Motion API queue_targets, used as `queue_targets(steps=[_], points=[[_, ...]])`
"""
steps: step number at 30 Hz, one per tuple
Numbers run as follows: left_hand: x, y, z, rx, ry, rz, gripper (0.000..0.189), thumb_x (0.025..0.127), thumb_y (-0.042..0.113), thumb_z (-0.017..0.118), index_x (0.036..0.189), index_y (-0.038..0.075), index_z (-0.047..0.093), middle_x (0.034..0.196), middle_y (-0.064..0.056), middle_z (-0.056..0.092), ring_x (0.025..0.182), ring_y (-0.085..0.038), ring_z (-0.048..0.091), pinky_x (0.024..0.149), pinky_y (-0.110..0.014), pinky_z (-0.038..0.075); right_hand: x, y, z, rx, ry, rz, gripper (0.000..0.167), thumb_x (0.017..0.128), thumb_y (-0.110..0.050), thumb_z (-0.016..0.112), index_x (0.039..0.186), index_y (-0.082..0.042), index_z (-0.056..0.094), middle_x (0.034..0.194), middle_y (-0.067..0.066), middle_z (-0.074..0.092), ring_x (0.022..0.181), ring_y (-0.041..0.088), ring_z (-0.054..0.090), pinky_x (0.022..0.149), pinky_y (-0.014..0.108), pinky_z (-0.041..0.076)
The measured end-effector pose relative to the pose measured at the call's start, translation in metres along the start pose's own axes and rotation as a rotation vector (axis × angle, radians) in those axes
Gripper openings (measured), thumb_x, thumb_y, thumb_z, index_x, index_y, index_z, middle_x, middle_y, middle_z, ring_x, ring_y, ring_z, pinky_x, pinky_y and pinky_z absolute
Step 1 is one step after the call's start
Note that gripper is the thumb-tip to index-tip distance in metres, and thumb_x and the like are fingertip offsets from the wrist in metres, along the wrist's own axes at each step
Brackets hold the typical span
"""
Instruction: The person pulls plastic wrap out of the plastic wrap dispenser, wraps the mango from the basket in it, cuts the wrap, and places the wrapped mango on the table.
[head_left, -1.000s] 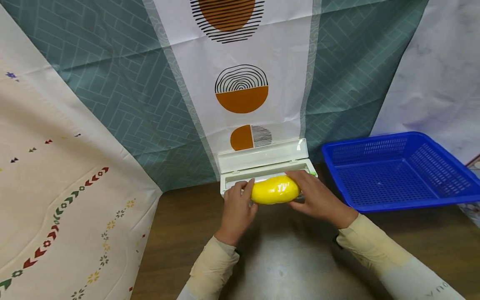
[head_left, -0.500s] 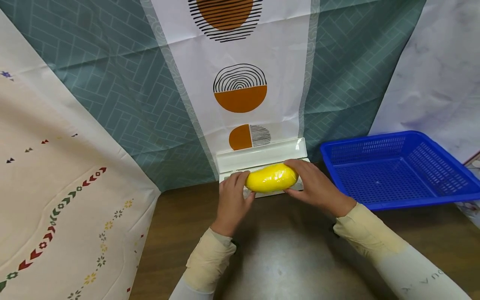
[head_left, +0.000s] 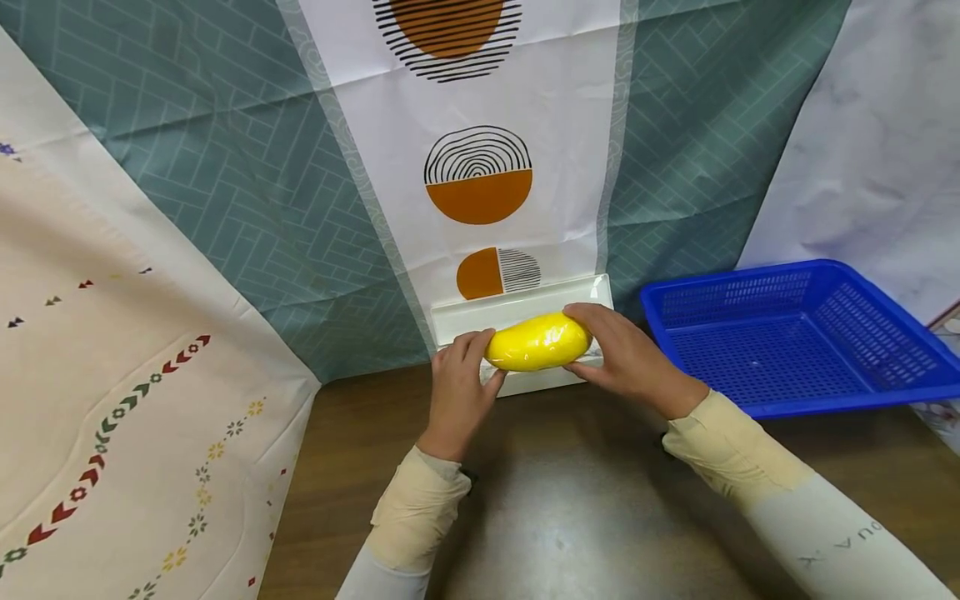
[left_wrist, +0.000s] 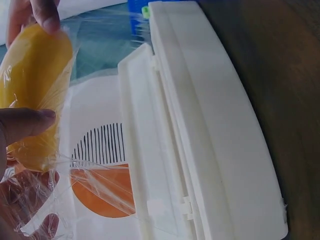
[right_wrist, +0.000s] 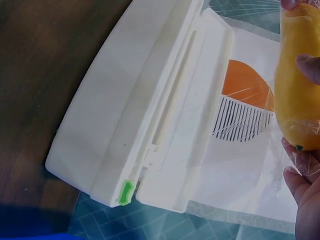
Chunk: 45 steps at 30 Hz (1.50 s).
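A glossy yellow mango [head_left: 536, 342], wrapped in cling film, is held up lengthwise between both hands. My left hand [head_left: 456, 392] grips its left end, thumb toward me and fingers at the far side. At its right end my right hand [head_left: 633, 358] grips it the same way. Behind and below is a white cling film dispenser [left_wrist: 215, 115] with its lid [head_left: 517, 307] raised. In the left wrist view, clear cling film [left_wrist: 107, 192] stretches in creases from the mango toward the dispenser. A green slider [right_wrist: 126, 192] sits at one end of the dispenser.
A blue plastic basket [head_left: 780, 358] stands at the right on the brown table [head_left: 360, 467]. Patterned cloths [head_left: 285, 208] hang directly behind the dispenser, and a cream cloth [head_left: 135, 400] borders the left side.
Both hands have lifted the mango up and away from me, slightly left, from the dispenser's front edge to in front of its raised lid. Both hands keep their grip.
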<state>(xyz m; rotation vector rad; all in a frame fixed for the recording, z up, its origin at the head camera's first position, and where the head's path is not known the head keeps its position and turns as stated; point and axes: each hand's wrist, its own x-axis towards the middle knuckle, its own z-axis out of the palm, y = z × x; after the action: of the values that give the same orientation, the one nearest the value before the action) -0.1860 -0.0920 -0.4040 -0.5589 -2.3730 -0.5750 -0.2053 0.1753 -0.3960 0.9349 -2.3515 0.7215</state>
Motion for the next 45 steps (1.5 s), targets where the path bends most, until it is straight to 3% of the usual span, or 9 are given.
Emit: queue_targets(steps=[16,28,45], points=[[0.012,0.003,-0.008,-0.03,0.025,-0.005,0.059,0.081,0.019,0.086,0.134,0.012,0.062,0.122,-0.009,0.064,0.111,-0.029,0.063,0.099,-0.051,0.043,0.01,-0.002,-0.009,0.019,0.006,0.027,0.078,0.078,-0.016,0.088,0.142,-0.003,0.046,0.139,0.018,0.056,0.125,0.035,0.056,0.108,0.055,0.045],[0.02,0.008,-0.019,-0.033,0.06,0.028,0.061,0.079,0.019,0.087,0.134,0.011,0.062,0.122,-0.01,0.064,0.111,-0.029,0.063,0.1,-0.052,0.042,0.016,-0.005,-0.02,0.001,0.063,-0.044,0.079,0.075,-0.016,0.09,0.14,0.0,0.048,0.137,0.019,0.058,0.123,0.036,0.057,0.105,0.054,0.047],[0.031,0.017,-0.035,-0.048,0.079,0.038,0.058,0.082,0.018,0.085,0.135,0.012,0.061,0.127,-0.01,0.063,0.115,-0.029,0.062,0.102,-0.053,0.04,0.025,-0.015,-0.041,-0.014,0.068,-0.053,0.079,0.077,-0.018,0.089,0.142,-0.004,0.047,0.14,0.016,0.056,0.122,0.035,0.056,0.104,0.058,0.046]])
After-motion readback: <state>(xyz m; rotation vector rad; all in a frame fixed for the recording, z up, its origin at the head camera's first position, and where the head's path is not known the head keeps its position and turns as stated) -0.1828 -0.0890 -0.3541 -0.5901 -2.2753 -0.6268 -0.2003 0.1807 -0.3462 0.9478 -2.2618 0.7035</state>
